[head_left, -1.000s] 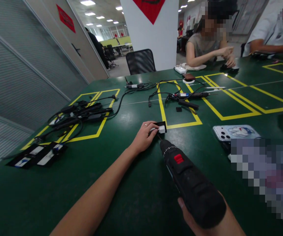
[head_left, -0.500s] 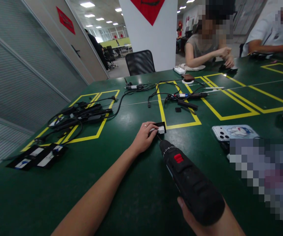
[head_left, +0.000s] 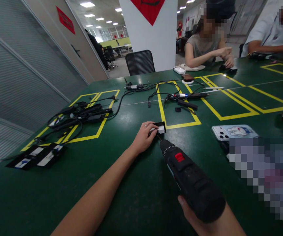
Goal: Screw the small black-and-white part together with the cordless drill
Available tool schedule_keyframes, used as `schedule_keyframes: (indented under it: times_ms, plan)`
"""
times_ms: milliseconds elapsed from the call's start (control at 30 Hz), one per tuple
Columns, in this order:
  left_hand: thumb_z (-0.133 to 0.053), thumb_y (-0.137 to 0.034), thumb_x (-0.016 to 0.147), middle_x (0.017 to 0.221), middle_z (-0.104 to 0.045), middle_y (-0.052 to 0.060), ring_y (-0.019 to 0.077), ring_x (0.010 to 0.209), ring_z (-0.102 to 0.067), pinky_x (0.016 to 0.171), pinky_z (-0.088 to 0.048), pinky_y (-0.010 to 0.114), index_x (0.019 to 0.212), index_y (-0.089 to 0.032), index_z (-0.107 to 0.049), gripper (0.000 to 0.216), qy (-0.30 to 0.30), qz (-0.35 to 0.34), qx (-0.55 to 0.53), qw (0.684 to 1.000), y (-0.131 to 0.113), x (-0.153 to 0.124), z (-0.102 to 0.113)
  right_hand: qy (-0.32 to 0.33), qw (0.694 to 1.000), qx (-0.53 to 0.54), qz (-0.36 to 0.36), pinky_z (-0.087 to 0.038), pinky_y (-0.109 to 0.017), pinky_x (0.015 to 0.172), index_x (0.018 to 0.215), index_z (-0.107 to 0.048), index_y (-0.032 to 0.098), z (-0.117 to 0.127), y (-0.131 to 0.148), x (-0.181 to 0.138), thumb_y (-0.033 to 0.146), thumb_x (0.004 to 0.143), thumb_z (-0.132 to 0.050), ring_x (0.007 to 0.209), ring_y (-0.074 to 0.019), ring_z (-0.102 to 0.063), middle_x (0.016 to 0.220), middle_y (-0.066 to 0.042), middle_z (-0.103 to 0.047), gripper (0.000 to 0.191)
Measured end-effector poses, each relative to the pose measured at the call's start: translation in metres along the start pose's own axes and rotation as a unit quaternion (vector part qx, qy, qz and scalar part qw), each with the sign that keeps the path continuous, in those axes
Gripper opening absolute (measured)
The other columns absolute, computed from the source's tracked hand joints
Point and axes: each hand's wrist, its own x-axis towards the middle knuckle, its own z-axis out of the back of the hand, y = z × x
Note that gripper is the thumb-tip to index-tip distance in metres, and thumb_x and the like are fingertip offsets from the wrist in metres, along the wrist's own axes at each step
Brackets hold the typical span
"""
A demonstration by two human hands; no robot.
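Observation:
My left hand [head_left: 143,137] reaches out over the green table [head_left: 121,196] and pinches a small black part with a white piece [head_left: 160,127], holding it down at the corner of a yellow taped square. My right hand [head_left: 200,221], mostly hidden at the bottom edge, grips a black cordless screwdriver with a red switch [head_left: 188,178]. Its thin bit points at the small part and touches it just below the white piece.
A tangle of black cables and adapters [head_left: 78,114] lies at the left, with flat black parts [head_left: 36,155] nearer me. More cables and pen-like tools [head_left: 189,95] sit beyond. A phone [head_left: 233,132] lies at the right. Two other people work at the far side.
The view and the screwdriver have shifted very slightly. My left hand still holds the small part in the same spot.

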Motion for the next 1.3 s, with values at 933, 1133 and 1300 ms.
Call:
schedule_keyframes:
  times_ms: [933,1133,1300]
  plan:
    - [-0.045,-0.023,0.094,0.118,-0.055,0.007,0.0225,0.116,-0.047,0.104,-0.040,0.044,0.106,-0.023,-0.060,0.019,0.000,0.007,0.000,1.000,-0.0027,0.0003,0.0003,-0.003,1.000,0.007,0.011,-0.052,-0.044,0.094,0.140,-0.045,0.027,-0.0001,-0.0002,0.0015,0.019,0.074,-0.061,0.113,-0.0305,-0.061,0.126,-0.006,-0.063,0.069]
    - [-0.045,-0.023,0.094,0.118,-0.055,0.007,0.0221,0.116,-0.048,0.104,-0.039,0.043,0.106,-0.023,-0.059,0.019,0.000,0.006,0.000,1.000,-0.0026,0.0003,0.0002,-0.003,1.000,0.004,0.009,-0.051,-0.042,0.096,0.139,-0.046,0.028,-0.0008,-0.0011,0.0020,0.021,0.075,-0.060,0.113,-0.0297,-0.061,0.126,-0.006,-0.063,0.066]
    - [-0.045,-0.024,0.094,0.118,-0.056,0.007,0.0222,0.117,-0.048,0.103,-0.040,0.043,0.106,-0.023,-0.059,0.019,0.002,0.006,0.000,1.000,-0.0028,0.0006,0.0006,-0.001,1.000,0.003,0.018,-0.052,-0.044,0.094,0.141,-0.042,0.027,-0.0008,-0.0018,0.0012,0.020,0.073,-0.063,0.111,-0.0309,-0.063,0.125,-0.007,-0.064,0.072]
